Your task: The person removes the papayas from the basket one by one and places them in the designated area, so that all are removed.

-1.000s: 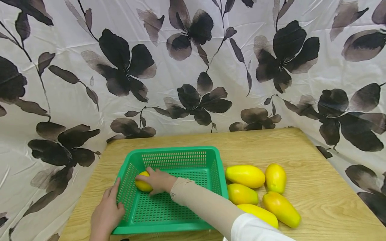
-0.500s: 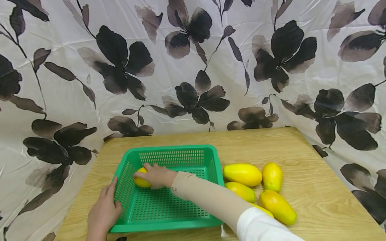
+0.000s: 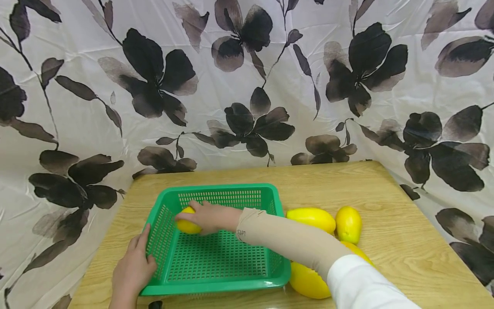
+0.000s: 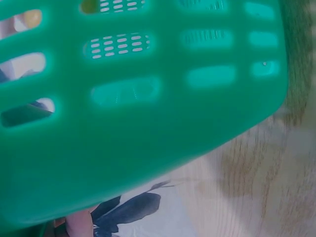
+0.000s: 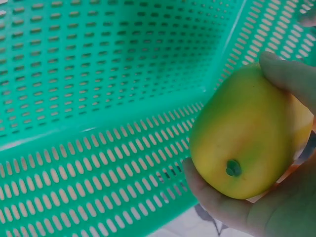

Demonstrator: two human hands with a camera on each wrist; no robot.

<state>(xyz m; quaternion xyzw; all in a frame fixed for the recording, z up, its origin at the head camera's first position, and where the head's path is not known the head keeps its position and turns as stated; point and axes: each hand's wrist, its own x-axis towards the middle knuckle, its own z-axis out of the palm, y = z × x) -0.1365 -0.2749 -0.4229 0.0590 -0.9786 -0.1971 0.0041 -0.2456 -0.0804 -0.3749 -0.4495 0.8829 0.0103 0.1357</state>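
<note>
My right hand (image 3: 210, 219) grips a yellow papaya (image 3: 188, 221) above the left part of the green plastic basket (image 3: 220, 289). In the right wrist view, thumb and fingers wrap the papaya (image 5: 242, 138), whose green stem end faces the camera; the basket's slotted wall (image 5: 98, 187) lies beside it. My left hand (image 3: 133, 268) holds the basket's left rim, its thumb over the edge and its index finger stretched along it. From the left wrist, the basket's outer wall (image 4: 148, 138) fills most of the view, with one fingertip (image 4: 80, 224) showing below the rim.
More papayas lie right of the basket: one (image 3: 311, 219) beside its wall, one upright-looking (image 3: 349, 225) farther right, and one (image 3: 308, 281) near the front. My right sleeve (image 3: 289, 238) partly covers others. A floral cloth (image 3: 247, 86) hangs behind the wooden table (image 3: 332, 180).
My right hand has raised the papaya a little and shifted it slightly right inside the basket. The right forearm has swung right, covering more of the papayas. My left hand stays on the rim.
</note>
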